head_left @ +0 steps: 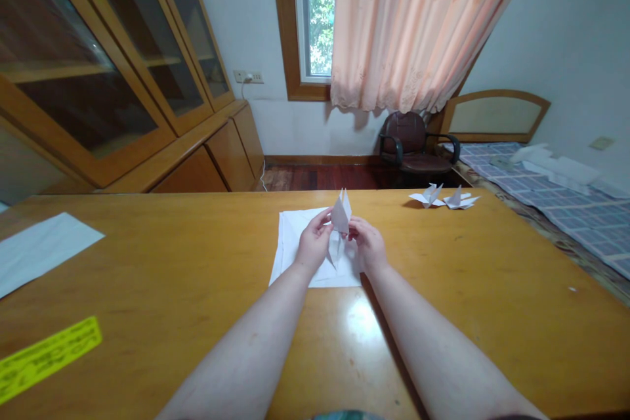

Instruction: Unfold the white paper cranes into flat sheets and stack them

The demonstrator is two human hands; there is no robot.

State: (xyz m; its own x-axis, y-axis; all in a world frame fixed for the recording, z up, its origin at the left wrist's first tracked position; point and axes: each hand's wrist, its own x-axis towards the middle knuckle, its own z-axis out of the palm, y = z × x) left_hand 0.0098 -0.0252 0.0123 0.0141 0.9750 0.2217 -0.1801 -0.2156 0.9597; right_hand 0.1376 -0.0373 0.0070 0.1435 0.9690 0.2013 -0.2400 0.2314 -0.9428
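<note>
1) Because it looks thin, the folded paper (340,215) should feel light, crisp, easily creased;
2) left hand (313,246) and right hand (372,246) pinch its 2 sides above white paper (290,243);
3) firmer folds suit fingertips better than slim points

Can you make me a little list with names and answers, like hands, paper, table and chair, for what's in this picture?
left hand: holding the folded paper
right hand: at its other side
under the hands: white sheets
table: brown and shiny
far right of table: two folded paper birds
left of table: pale sheet, yellow strip
chair: dark, with armrests, beyond the table
curtain: pink
</note>
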